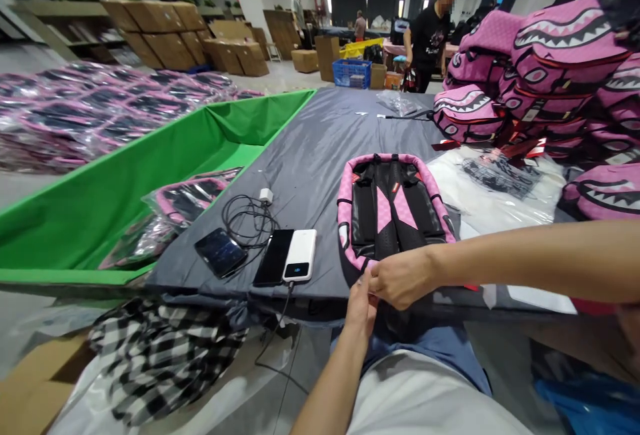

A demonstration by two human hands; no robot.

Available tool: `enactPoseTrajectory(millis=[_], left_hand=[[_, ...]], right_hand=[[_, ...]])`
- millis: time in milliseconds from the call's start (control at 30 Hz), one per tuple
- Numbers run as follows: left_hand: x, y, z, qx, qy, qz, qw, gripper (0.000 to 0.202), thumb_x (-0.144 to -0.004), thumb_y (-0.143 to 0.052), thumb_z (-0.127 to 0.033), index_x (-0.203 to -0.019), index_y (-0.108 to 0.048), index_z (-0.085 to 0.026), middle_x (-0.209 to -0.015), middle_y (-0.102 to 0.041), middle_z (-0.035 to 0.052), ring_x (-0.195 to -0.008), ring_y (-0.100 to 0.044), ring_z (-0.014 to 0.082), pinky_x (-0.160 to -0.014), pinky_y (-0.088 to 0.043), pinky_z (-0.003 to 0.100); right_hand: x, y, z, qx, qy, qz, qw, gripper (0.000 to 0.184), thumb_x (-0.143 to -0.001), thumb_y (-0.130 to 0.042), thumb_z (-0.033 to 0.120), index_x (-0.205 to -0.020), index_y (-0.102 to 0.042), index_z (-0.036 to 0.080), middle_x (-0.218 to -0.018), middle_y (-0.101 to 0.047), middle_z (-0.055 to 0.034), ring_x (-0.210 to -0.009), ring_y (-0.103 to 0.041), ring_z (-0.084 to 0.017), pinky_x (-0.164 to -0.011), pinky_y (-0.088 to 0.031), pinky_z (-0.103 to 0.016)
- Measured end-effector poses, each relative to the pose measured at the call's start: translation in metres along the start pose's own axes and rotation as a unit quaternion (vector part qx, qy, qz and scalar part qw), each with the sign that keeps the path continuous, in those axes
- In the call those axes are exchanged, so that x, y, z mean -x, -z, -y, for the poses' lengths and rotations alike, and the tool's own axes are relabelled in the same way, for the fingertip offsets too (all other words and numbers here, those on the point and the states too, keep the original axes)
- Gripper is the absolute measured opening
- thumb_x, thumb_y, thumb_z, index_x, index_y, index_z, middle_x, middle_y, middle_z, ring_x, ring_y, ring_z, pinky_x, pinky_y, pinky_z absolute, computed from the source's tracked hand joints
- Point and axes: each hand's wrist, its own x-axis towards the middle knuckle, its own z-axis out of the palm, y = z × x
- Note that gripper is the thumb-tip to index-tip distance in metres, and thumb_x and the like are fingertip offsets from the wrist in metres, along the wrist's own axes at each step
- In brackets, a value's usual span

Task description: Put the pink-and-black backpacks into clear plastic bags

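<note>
A pink and black backpack [393,208] lies straps-up on the grey table [310,155], right in front of me. My right hand [400,278] pinches its near bottom edge with closed fingers. My left hand [361,305] comes up from below and grips the same near edge, touching my right hand; its fingers are curled shut there. What exactly sits between the fingers is hidden.
Two dark phones [220,250] and a white power bank [300,255] with cables lie at left on the table. A green fabric bin [100,208] holds bagged backpacks. Pink shark-mouth backpacks [540,75] pile at right over clear plastic bags [495,185]. A person in black [430,38] stands far behind.
</note>
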Motion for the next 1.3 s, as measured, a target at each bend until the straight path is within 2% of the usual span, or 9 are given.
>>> enactPoseTrajectory(millis=[233, 467, 567, 667, 733, 833, 1000, 1167, 1300], left_hand=[[-0.002, -0.004, -0.001, -0.003, 0.004, -0.037, 0.999, 0.062, -0.041, -0.099, -0.054, -0.072, -0.064, -0.014, -0.061, -0.062, -0.003, -0.059, -0.061, 0.0121, -0.061, -0.052, 0.024], [0.008, 0.024, -0.02, -0.256, -0.081, -0.03, 0.963, 0.062, -0.06, -0.085, -0.065, -0.092, -0.064, -0.016, -0.085, -0.069, 0.0047, -0.082, -0.069, 0.0229, -0.083, -0.058, 0.041], [0.026, 0.021, -0.029, -0.487, -0.368, -0.097, 0.786, 0.048, -0.076, -0.078, -0.056, -0.101, -0.063, -0.018, -0.101, -0.069, 0.0098, -0.101, -0.066, 0.0295, -0.097, -0.052, 0.051], [0.038, -0.012, -0.03, -0.623, -0.564, 0.029, 0.541, 0.033, -0.092, -0.067, -0.034, -0.119, -0.061, -0.016, -0.123, -0.066, 0.0159, -0.124, -0.058, 0.0314, -0.109, -0.044, 0.052], [0.035, -0.04, -0.024, -0.692, -0.576, 0.132, 0.415, 0.044, -0.094, -0.064, -0.026, -0.135, -0.054, -0.014, -0.138, -0.061, 0.0189, -0.133, -0.054, 0.0315, -0.112, -0.043, 0.049], [0.016, -0.068, -0.011, -0.786, -0.516, 0.18, 0.289, 0.059, -0.092, -0.066, -0.026, -0.143, -0.048, -0.004, -0.145, -0.055, 0.0258, -0.131, -0.057, 0.0349, -0.105, -0.049, 0.047], [-0.01, -0.061, -0.008, -0.81, -0.503, 0.231, 0.192, 0.044, -0.099, -0.057, -0.025, -0.13, -0.057, 0.006, -0.13, -0.064, 0.0316, -0.115, -0.069, 0.0323, -0.091, -0.056, 0.04], [-0.008, -0.055, -0.012, -0.782, -0.525, 0.271, 0.201, 0.036, -0.1, -0.055, -0.028, -0.12, -0.06, 0.001, -0.104, -0.073, 0.0226, -0.088, -0.073, 0.0269, -0.077, -0.057, 0.036], [0.001, -0.064, 0.0, -0.79, -0.512, 0.259, 0.218, 0.034, -0.102, -0.052, -0.031, -0.116, -0.06, -0.001, -0.097, -0.071, 0.0191, -0.084, -0.071, 0.0258, -0.072, -0.057, 0.036]], right_hand=[[0.08, 0.034, 0.034, 0.092, -0.042, 0.118, 0.988, 0.024, -0.095, -0.058, 0.012, -0.074, -0.066, 0.019, -0.075, -0.062, -0.0045, -0.082, -0.053, -0.021, -0.064, -0.038, -0.035], [0.132, -0.022, 0.065, 0.059, -0.301, -0.028, 0.951, 0.021, -0.1, -0.046, 0.011, -0.086, -0.061, 0.017, -0.081, -0.061, -0.0041, -0.07, -0.052, -0.016, -0.059, -0.032, -0.031], [0.113, -0.051, 0.087, -0.079, -0.483, -0.24, 0.838, 0.016, -0.102, -0.049, 0.02, -0.09, -0.059, 0.018, -0.078, -0.062, -0.0012, -0.063, -0.052, -0.013, -0.058, -0.036, -0.026], [0.09, -0.064, 0.101, -0.205, -0.565, -0.411, 0.686, 0.013, -0.097, -0.054, 0.021, -0.085, -0.058, 0.019, -0.072, -0.061, 0.0011, -0.061, -0.054, -0.012, -0.059, -0.04, -0.023], [0.081, -0.067, 0.106, -0.235, -0.598, -0.46, 0.612, 0.011, -0.095, -0.055, 0.018, -0.084, -0.059, 0.019, -0.072, -0.062, 0.0013, -0.06, -0.055, -0.012, -0.059, -0.041, -0.023], [0.078, -0.071, 0.111, -0.254, -0.631, -0.456, 0.574, 0.011, -0.093, -0.059, 0.018, -0.083, -0.062, 0.019, -0.071, -0.064, 0.0009, -0.06, -0.055, -0.013, -0.059, -0.04, -0.024], [0.088, -0.08, 0.121, -0.249, -0.663, -0.435, 0.556, 0.017, -0.09, -0.064, 0.014, -0.073, -0.062, 0.018, -0.062, -0.06, 0.0026, -0.056, -0.052, -0.012, -0.058, -0.036, -0.023], [0.1, -0.071, 0.125, -0.261, -0.701, -0.386, 0.541, 0.017, -0.09, -0.065, 0.017, -0.072, -0.064, 0.017, -0.059, -0.061, 0.0025, -0.054, -0.054, -0.012, -0.056, -0.036, -0.022], [0.091, -0.04, 0.105, -0.193, -0.768, -0.164, 0.589, 0.009, -0.088, -0.063, 0.013, -0.081, -0.07, 0.015, -0.075, -0.072, -0.0059, -0.069, -0.066, -0.017, -0.06, -0.036, -0.023]])
